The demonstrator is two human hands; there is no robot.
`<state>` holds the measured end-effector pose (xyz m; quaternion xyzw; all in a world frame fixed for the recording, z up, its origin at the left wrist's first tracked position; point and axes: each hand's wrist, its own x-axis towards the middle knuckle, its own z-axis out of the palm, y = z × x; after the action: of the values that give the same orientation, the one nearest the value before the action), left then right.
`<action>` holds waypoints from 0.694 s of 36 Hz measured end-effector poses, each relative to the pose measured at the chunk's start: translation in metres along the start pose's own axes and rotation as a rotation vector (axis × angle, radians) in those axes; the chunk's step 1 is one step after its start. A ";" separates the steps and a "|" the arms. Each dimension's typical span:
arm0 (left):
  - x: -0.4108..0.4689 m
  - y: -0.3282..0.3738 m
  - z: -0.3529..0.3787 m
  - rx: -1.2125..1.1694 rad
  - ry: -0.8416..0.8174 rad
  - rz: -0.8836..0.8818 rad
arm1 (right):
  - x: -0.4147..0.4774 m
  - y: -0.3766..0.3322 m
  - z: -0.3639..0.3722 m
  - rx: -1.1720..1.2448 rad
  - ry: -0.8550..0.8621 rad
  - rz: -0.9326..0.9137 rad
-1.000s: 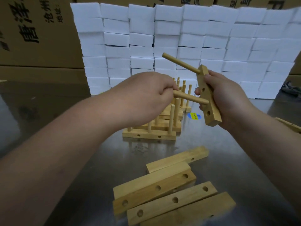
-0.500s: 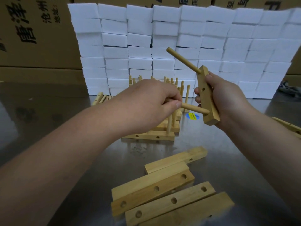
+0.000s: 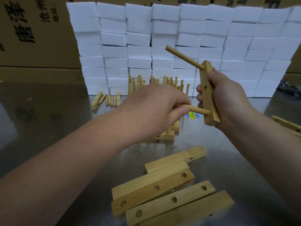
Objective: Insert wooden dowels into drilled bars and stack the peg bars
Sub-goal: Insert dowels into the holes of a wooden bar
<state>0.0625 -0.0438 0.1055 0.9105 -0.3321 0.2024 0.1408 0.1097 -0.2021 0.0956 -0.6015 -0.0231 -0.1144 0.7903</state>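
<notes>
My right hand point(image 3: 228, 97) grips a drilled wooden bar point(image 3: 209, 95) held nearly upright above the table. One dowel point(image 3: 184, 58) sticks out of the bar's top hole, pointing up and left. My left hand point(image 3: 156, 111) pinches a second dowel point(image 3: 197, 110) whose tip sits in the bar's bottom hole. The middle hole point(image 3: 205, 87) is empty. Behind my left hand stands a stack of finished peg bars point(image 3: 166, 136), partly hidden, with pegs pointing up.
Several empty drilled bars point(image 3: 156, 188) lie in a loose pile near the front edge of the metal table point(image 3: 65, 128). Loose dowels point(image 3: 110, 100) lie at the back left. A wall of white foam blocks point(image 3: 162, 38) rises behind. Another bar point(image 3: 286, 124) lies far right.
The left hand's dowel has shifted from the middle hole down to the bottom hole and gone in. The bar is slightly more upright.
</notes>
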 end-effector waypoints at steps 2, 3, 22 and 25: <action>0.000 0.001 0.000 0.019 0.001 0.004 | 0.000 0.000 0.000 -0.006 0.011 -0.008; 0.000 0.001 0.001 0.030 -0.002 0.007 | 0.000 0.001 -0.001 -0.015 0.018 -0.010; -0.004 0.004 0.011 -0.149 -0.042 -0.083 | -0.003 0.003 -0.002 -0.142 0.075 -0.056; -0.004 0.003 0.015 -0.246 -0.050 -0.146 | -0.004 0.004 -0.002 -0.153 0.069 -0.060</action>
<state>0.0614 -0.0496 0.0911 0.9129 -0.2906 0.1264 0.2573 0.1070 -0.2025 0.0905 -0.6549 -0.0050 -0.1601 0.7386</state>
